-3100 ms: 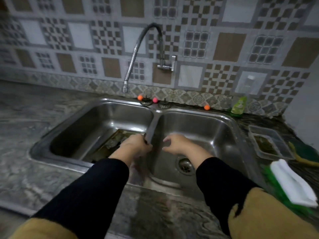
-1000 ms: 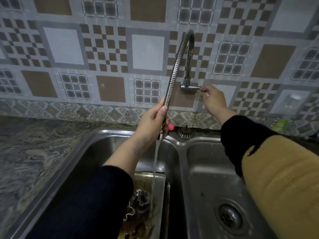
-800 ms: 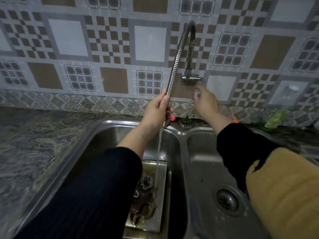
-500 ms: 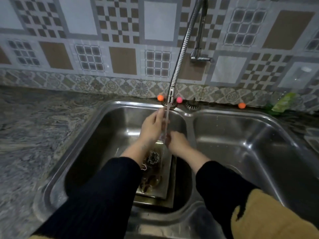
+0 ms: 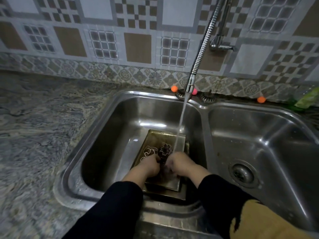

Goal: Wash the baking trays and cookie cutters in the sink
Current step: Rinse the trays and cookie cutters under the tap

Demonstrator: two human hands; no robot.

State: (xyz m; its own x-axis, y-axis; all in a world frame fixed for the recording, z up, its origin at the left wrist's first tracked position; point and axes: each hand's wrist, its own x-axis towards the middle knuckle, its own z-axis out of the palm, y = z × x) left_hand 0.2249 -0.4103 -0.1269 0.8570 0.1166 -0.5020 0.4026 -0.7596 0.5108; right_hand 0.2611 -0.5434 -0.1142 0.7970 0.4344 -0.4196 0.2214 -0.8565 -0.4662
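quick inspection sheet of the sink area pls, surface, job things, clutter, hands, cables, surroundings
surface: double steel sink set in a marbled counter
job's things: stacked baking trays in the left basin, flower cookie cutter on top, tap water running onto them
clutter: green packet at far right; three small balls on the back rim
hands: left hand and right hand together over the tray; grip blurred
cables: nothing seen
surroundings: patterned tile wall, flexible tap hose

Left basin is crowded: stacked baking trays fill its right half, cookie cutters on top, both hands low over them. The faucet hose hangs over the back rim, water stream dropping on the trays. Bare steel along the basin's left wall. Right basin holds only its drain.
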